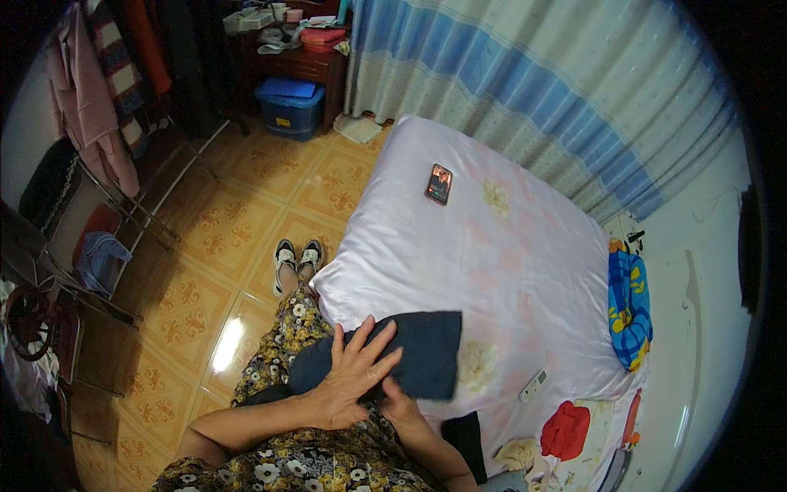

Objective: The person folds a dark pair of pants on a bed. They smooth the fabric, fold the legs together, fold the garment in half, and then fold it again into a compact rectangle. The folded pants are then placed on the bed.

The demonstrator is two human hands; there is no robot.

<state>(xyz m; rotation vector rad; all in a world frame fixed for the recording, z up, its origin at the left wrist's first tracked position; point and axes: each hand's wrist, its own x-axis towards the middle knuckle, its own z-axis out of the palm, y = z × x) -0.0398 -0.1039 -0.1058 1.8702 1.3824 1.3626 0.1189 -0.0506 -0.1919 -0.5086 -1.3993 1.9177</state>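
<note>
A dark navy folded cloth (430,353), perhaps a garment, lies partly on the bed's near edge and partly over my lap. My left hand (353,384) rests on top of it, palm down with the fingers spread. Beside it, my right hand (401,406) is at the cloth's near edge, thumb showing. Its other fingers are mostly hidden, so its grip is unclear. Under the cloth spreads a shiny pale pink bedsheet (430,258) with a flower print.
A lit smartphone (439,184) and a white remote control (533,385) lie on the bed. Near my right side are a black cloth (465,446), a red cloth (565,430) and a beige cloth (516,454). A clothes rack (160,227) stands left; a blue storage box (290,111) sits ahead.
</note>
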